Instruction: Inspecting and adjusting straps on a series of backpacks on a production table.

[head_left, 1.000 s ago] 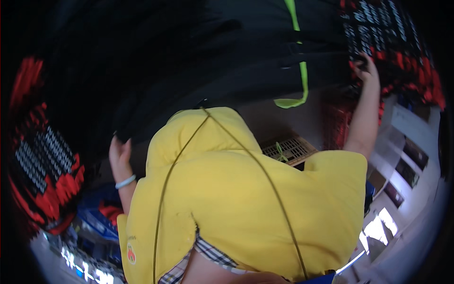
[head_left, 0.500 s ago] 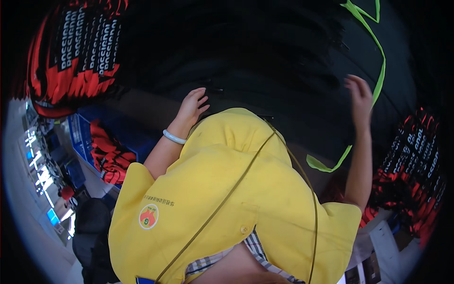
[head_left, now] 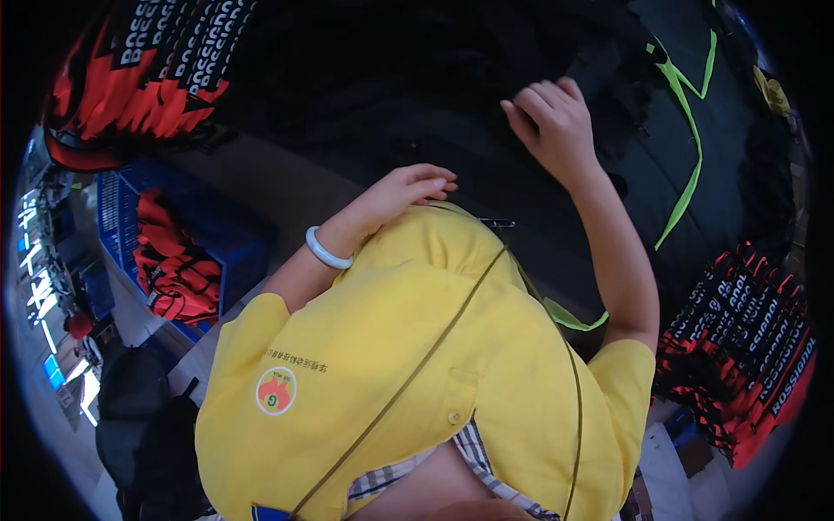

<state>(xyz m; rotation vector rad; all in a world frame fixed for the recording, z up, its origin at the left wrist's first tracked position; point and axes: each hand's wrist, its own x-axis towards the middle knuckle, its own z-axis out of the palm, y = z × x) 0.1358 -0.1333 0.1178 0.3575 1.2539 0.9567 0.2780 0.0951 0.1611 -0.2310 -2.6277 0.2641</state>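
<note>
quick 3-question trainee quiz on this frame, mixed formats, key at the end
1. True or false: the right hand rests on black fabric.
2. What is worn on the left wrist? A) pale bangle B) black watch C) nothing
3. Fill in: the blue crate holds red and ____ items.

Key: 1 true. 2 A, a pale bangle behind the left hand. 3 black.
</note>
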